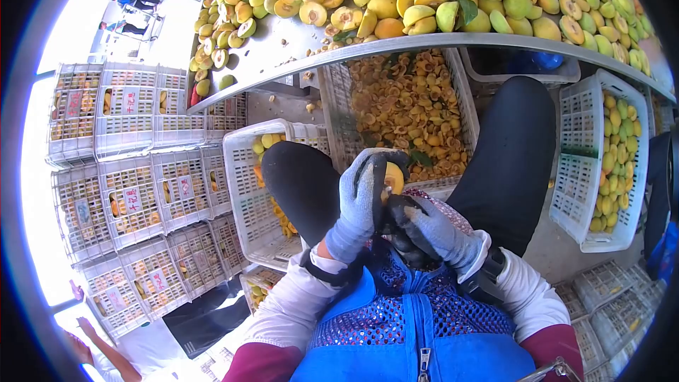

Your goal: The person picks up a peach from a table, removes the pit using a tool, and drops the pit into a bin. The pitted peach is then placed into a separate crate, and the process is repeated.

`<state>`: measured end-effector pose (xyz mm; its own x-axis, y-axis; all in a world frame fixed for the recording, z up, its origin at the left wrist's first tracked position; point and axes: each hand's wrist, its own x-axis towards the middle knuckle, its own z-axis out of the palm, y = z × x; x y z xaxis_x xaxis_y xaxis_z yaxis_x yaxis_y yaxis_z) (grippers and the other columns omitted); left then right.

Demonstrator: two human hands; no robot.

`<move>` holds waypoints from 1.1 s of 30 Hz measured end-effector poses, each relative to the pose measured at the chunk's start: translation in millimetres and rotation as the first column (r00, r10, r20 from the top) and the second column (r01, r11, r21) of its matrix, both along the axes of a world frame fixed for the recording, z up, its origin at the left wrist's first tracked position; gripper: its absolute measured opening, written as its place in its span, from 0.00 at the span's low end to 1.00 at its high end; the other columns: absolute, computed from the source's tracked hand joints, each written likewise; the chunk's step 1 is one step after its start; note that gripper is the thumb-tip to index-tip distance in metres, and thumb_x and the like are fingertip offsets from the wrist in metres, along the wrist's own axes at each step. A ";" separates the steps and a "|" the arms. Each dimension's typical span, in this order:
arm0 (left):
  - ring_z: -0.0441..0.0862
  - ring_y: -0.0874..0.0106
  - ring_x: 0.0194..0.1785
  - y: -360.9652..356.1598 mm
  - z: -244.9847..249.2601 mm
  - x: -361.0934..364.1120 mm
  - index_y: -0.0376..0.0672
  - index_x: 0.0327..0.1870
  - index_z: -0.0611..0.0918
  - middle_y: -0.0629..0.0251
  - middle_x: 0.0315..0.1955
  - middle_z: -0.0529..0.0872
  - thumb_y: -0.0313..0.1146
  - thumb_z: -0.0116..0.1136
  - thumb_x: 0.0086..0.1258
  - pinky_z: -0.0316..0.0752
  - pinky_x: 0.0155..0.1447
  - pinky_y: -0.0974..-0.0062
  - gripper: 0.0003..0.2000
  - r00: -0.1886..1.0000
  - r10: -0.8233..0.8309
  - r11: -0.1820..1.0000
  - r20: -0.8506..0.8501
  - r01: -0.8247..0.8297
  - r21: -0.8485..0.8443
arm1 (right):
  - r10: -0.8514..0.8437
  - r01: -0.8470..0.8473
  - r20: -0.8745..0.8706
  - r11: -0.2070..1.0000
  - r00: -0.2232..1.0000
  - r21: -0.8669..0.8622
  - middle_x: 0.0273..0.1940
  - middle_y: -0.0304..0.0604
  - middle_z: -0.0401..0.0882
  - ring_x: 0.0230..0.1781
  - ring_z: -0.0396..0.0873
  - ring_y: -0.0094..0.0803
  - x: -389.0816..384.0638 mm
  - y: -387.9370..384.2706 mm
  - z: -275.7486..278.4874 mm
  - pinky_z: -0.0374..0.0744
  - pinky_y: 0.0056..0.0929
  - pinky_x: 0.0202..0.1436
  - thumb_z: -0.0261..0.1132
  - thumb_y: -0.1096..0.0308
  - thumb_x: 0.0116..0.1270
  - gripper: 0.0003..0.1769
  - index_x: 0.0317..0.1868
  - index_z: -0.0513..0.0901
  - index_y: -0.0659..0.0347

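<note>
My left hand [364,194], in a grey glove with dark fingers, is closed round a cut yellow fruit [393,179] above my lap. The fruit's cut face shows between the two hands. My right hand [428,226], gloved the same way, is closed against the lower side of the fruit, with its dark fingers bent. Whether those fingers hold anything is hidden. Just beyond my hands, between my knees, a crate [341,117] holds many orange-yellow fruit pieces.
A metal table [283,68] ahead bears a heap of whole and halved fruit. White crates with fruit stand at the left [244,198] and right [576,163]. Stacked crates [131,138] fill the far left. People's arms show at the lower left.
</note>
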<state>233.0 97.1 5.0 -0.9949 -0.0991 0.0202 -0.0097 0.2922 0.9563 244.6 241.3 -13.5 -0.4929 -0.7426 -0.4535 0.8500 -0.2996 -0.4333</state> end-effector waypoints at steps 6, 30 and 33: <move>0.81 0.72 0.37 -6.8 5.3 -5.2 0.31 0.44 0.80 0.61 0.34 0.83 0.40 0.48 0.75 0.75 0.46 0.76 0.17 0.983 -0.137 0.982 0.118 0.120 0.144 | 0.401 -0.073 0.435 0.797 0.806 -0.600 0.16 0.32 0.61 0.07 0.55 0.17 -8.9 7.7 -13.9 0.56 0.19 0.07 0.51 0.41 0.72 0.24 0.37 0.73 0.56; 0.83 0.58 0.43 -240.5 6.1 42.2 0.37 0.48 0.80 0.51 0.39 0.84 0.43 0.59 0.67 0.77 0.49 0.65 0.18 0.711 0.697 0.091 -0.093 -0.216 -0.972 | 0.119 0.219 0.617 0.869 0.778 -0.444 0.17 0.30 0.56 0.09 0.50 0.16 -28.3 2.3 -64.7 0.53 0.18 0.10 0.48 0.39 0.73 0.28 0.37 0.76 0.57; 0.84 0.59 0.40 -228.0 22.2 8.4 0.38 0.46 0.81 0.53 0.36 0.85 0.40 0.60 0.66 0.77 0.47 0.65 0.15 0.766 0.631 0.275 -0.122 -0.368 -0.888 | -0.105 0.295 0.613 0.930 0.783 -0.218 0.21 0.30 0.64 0.12 0.58 0.19 -31.7 6.3 -82.0 0.59 0.22 0.13 0.54 0.40 0.70 0.26 0.42 0.75 0.57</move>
<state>241.4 -130.9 27.2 -0.7360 -0.6408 0.2182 -0.6192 0.7676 0.1654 212.9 247.6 -95.5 -0.3574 -0.7985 -0.4844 0.8144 -0.5204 0.2570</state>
